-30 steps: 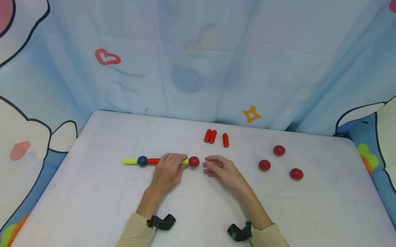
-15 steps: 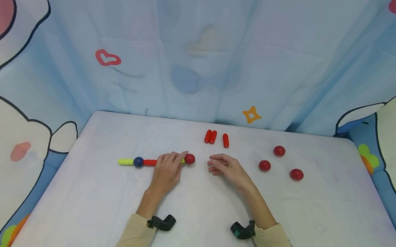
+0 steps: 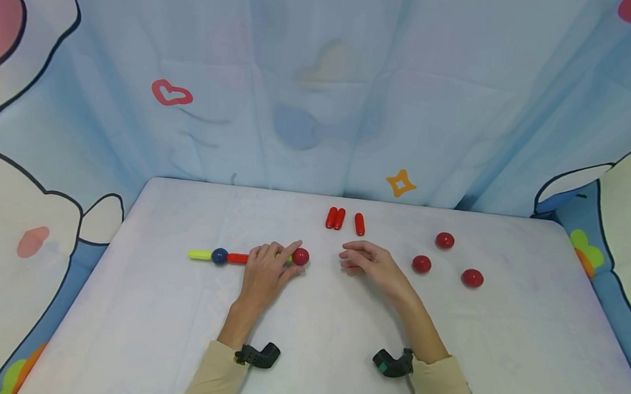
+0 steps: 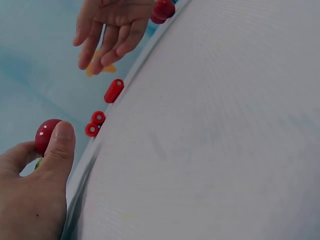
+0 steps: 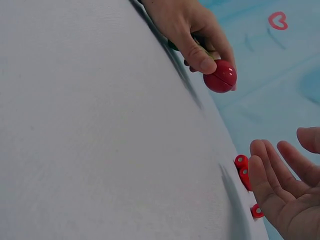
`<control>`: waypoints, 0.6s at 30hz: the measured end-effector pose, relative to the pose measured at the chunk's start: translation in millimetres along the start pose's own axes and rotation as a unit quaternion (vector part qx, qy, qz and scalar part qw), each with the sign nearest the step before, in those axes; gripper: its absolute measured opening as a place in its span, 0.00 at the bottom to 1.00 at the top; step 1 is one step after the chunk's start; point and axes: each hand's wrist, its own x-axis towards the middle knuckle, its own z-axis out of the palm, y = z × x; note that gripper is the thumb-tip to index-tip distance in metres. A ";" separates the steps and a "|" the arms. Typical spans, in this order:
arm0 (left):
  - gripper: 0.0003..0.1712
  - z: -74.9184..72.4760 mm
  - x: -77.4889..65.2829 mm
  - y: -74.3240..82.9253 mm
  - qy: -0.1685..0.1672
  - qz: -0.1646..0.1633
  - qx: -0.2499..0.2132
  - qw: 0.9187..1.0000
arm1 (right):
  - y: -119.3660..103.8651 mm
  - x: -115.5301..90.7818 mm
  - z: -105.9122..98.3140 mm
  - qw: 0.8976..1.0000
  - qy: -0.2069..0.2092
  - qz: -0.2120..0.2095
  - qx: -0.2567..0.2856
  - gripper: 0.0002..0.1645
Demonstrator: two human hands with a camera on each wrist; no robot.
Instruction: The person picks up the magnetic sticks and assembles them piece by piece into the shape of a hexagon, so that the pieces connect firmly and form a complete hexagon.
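Markings noted from where I stand: one heart [image 3: 171, 93] outlined in red, upper left of the frame, and one orange star [image 3: 401, 183], just above and right of centre, both on the blue curtain [image 3: 305, 48]; one dark mark [image 3: 471, 393] on the right sleeve [image 3: 445, 386], lower right, too small to read.

Parts, counted. Loose red rods [image 3: 360, 224]: three, mid-frame near the table [image 3: 336, 359]'s far edge, two side by side and touching, one just to their right. Loose red balls [image 3: 421, 264]: three, right of centre, set in a triangle. Stick [image 3: 238, 258]: one, left of centre, running level across the frame. Its visible parts, left to right: one yellow rod [image 3: 199, 255], one blue ball [image 3: 219, 256], one red length [image 3: 239, 258], a stretch covered by fingers, a short yellow length [image 3: 289, 259], one red end ball [image 3: 301, 256].

Hands: two. Left hand [image 3: 265, 273]: grasping the stick near its right end, thumb against the end ball. Whether the stick touches the table I cannot tell. Right hand [image 3: 373, 269]: right of centre, between the end ball and the loose red balls, apart from both; fingers released, loosely bent, palm toward the left hand.

Wrist cameras [image 3: 263, 355]: two, black, lower centre, one per cuff.
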 end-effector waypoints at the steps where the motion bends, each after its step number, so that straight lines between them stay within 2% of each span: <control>1: 0.34 -0.2 0.0 0.1 -0.001 0.000 0.002 1.000 | 0.0 -0.4 -1.6 1.000 0.001 -0.003 -0.001 0.28; 10: 0.30 0.0 -0.2 -0.1 0.026 0.014 0.005 1.000 | 1.8 -2.0 -12.9 1.000 0.019 -0.016 0.000 0.30; 18: 0.27 1.3 0.3 -0.6 0.061 0.020 -0.010 0.998 | 1.8 -1.4 -15.9 1.000 0.014 -0.018 0.013 0.28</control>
